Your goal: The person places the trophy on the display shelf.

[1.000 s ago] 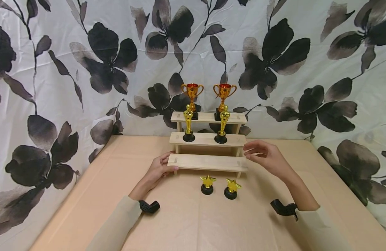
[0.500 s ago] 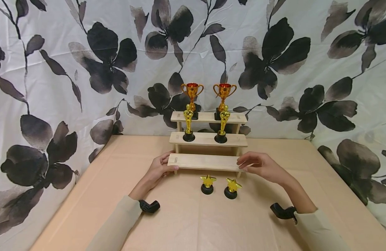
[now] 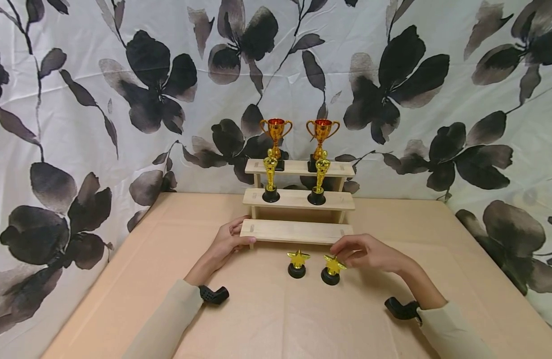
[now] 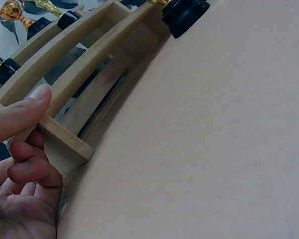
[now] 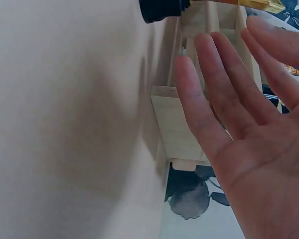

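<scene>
Left hand (image 3: 226, 242) pinching the left end of the wooden step shelf (image 3: 298, 231). Right hand (image 3: 363, 252) loose and empty, reaching for the right star trophy (image 3: 332, 269). Next, probably fingers closing round that star.

Both arms wear long, pale beige sleeves (image 3: 168, 319) reaching the wrists. A small black camera mount (image 3: 213, 295) is strapped at each wrist; the hands are bare.

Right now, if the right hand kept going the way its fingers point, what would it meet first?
Most likely the nearer star trophy: the right hand has its fingertips just beside the gold star. Whether they already touch it is unclear.
</scene>
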